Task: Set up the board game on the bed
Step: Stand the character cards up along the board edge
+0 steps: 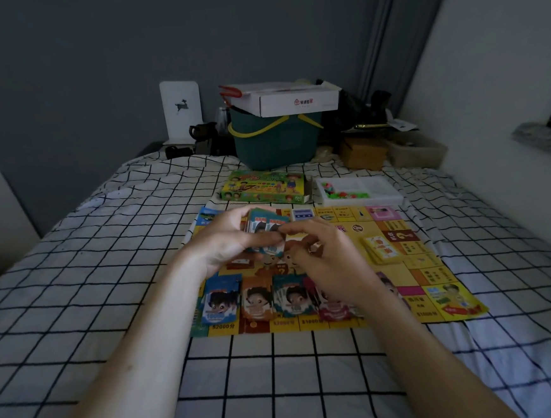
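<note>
A yellow game board (398, 232) lies flat on the checked bed (109, 288). Above its middle my left hand (227, 242) grips a stack of play-money notes (265, 224). My right hand (324, 254) pinches the top note of that stack with thumb and forefinger. Several sorted piles of notes (258, 299) lie in a row along the board's near edge: blue, orange, teal, red. A yellow card deck (381, 248) sits on the board's right side. The green game box (262, 186) and a white tray of small coloured pieces (358, 190) lie just beyond the board.
A dark green basket (275, 143) with a white carton (295, 100) on top stands at the bed's far end. Brown boxes and clutter (365, 150) sit to its right. A white wall runs along the right side; checked sheet spreads left and near me.
</note>
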